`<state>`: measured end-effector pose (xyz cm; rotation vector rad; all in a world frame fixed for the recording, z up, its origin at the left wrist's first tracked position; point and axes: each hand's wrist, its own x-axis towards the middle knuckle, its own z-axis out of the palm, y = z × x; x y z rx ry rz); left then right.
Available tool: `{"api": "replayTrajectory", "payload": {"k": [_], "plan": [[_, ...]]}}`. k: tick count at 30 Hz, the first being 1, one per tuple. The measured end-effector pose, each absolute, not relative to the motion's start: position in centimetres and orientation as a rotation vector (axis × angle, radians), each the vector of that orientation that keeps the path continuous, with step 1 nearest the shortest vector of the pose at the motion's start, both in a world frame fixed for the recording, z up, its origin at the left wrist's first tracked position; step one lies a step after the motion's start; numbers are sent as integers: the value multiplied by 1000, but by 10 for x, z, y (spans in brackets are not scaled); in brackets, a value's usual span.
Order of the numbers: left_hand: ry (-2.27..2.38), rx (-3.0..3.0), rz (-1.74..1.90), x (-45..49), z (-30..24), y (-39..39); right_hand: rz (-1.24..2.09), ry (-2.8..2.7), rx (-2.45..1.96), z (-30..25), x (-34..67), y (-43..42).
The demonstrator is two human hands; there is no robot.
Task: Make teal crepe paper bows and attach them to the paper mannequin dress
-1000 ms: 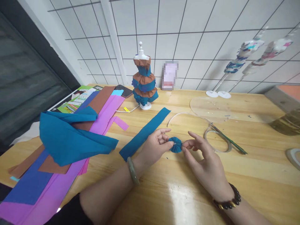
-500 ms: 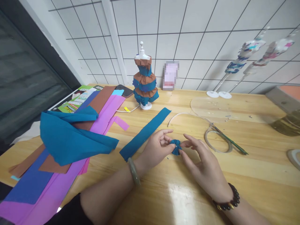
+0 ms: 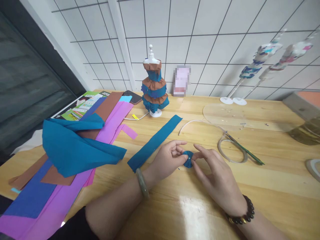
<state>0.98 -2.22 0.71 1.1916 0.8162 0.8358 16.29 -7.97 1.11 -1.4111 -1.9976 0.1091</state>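
On the pale wooden tabletop, left hand and right hand pinch a small gathered teal crepe-paper rosette from both sides, fingertips clamped to keep its pleats bunched

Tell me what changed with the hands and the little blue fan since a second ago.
The left hand and right hand drew closer, pressing the paper fan smaller between their fingers; both keep hold. The blue strip, dressed mannequin and paper sheets stayed put.
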Motion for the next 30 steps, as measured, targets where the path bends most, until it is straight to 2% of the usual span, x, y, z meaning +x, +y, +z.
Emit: {"api": "replayTrajectory", "payload": {"k": [30], "plan": [[838,1205,764,8,10,-21,81,-2069,-1330,12,161,-79]]}}
